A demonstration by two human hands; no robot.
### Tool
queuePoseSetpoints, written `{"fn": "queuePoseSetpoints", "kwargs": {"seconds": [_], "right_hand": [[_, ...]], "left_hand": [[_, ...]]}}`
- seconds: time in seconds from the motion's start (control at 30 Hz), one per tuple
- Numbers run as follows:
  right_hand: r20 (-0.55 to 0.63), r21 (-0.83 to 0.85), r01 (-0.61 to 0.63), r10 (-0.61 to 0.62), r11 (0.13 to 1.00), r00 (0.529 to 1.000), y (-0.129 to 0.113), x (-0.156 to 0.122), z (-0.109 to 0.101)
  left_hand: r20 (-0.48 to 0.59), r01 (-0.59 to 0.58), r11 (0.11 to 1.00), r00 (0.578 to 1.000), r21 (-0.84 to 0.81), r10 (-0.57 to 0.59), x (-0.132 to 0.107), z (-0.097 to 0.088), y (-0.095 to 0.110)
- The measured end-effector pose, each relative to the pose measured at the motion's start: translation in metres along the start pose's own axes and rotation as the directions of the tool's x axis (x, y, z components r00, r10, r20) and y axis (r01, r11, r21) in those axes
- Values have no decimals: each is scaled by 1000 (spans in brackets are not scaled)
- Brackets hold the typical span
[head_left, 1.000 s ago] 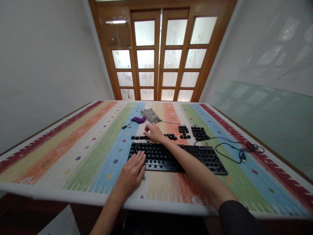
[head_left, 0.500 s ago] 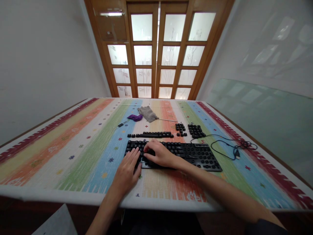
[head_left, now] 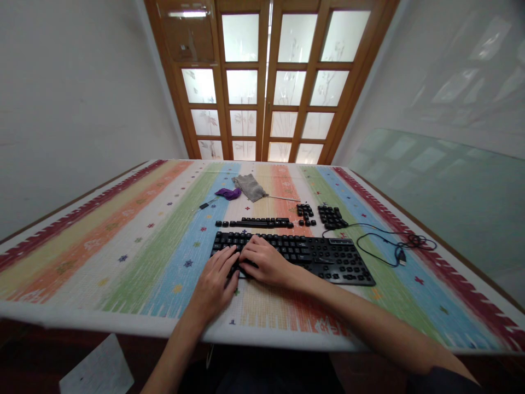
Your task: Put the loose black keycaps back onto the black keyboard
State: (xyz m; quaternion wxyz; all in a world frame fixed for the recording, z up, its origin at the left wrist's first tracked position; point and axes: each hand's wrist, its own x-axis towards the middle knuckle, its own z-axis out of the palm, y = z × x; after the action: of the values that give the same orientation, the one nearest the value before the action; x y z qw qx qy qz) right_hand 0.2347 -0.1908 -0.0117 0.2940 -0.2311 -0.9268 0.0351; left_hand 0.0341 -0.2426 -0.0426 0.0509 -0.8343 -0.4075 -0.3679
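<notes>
While both hands rest over its left part, the black keyboard point(head_left: 340, 262) lies flat on the table point(head_left: 135, 273), directly under the fingers. Keycaps stand in place just beyond and to the right of the right hand point(head_left: 262, 260); farther to that hand's right, the keyboard's end section shows bare key positions. Curled, with its fingertips bent down onto the keys, the right hand is partly closed — whether it has hold of a keycap I cannot tell, since the fingers hide the spot. Close beside it, the left hand point(head_left: 215, 284) lies loosely spread, palm down, fingers on the keyboard's near left corner and gripping nothing visible.

Just beyond the hands, past the keyboard's far edge, runs a row of loose keycaps point(head_left: 266, 223). To the right of the right hand and farther off sit a small cluster of keycaps point(head_left: 304, 211) and a larger block of keycaps point(head_left: 331, 217). Well to the right of that hand, a black cable point(head_left: 381, 234) loops around, its USB plug point(head_left: 401, 257) on the cloth. Farthest ahead of the hands lie a grey knitted cloth point(head_left: 251, 188) and — left of it — a purple cloth point(head_left: 228, 193).
</notes>
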Motion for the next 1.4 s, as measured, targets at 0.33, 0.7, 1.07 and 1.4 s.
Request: {"fn": "queuePoseSetpoints", "kwargs": {"seconds": [0.33,0.7,1.07,1.4], "right_hand": [[-26,-70,81,-83,994,996,1,1,6],[-10,-50,143,-143,989,990,10,-2,4],[24,-113,121,-119,986,993,3,-2,-4],[-3,-131,68,-69,989,998,-1,-2,1]], "left_hand": [[-7,11,1000,1000,-20,-11,1,-2,3],[-13,9,1000,1000,-20,-9,1,-3,4],[-4,40,998,999,-41,-40,1,-3,5],[-2,18,1000,1000,-25,-18,2,-2,4]]}}
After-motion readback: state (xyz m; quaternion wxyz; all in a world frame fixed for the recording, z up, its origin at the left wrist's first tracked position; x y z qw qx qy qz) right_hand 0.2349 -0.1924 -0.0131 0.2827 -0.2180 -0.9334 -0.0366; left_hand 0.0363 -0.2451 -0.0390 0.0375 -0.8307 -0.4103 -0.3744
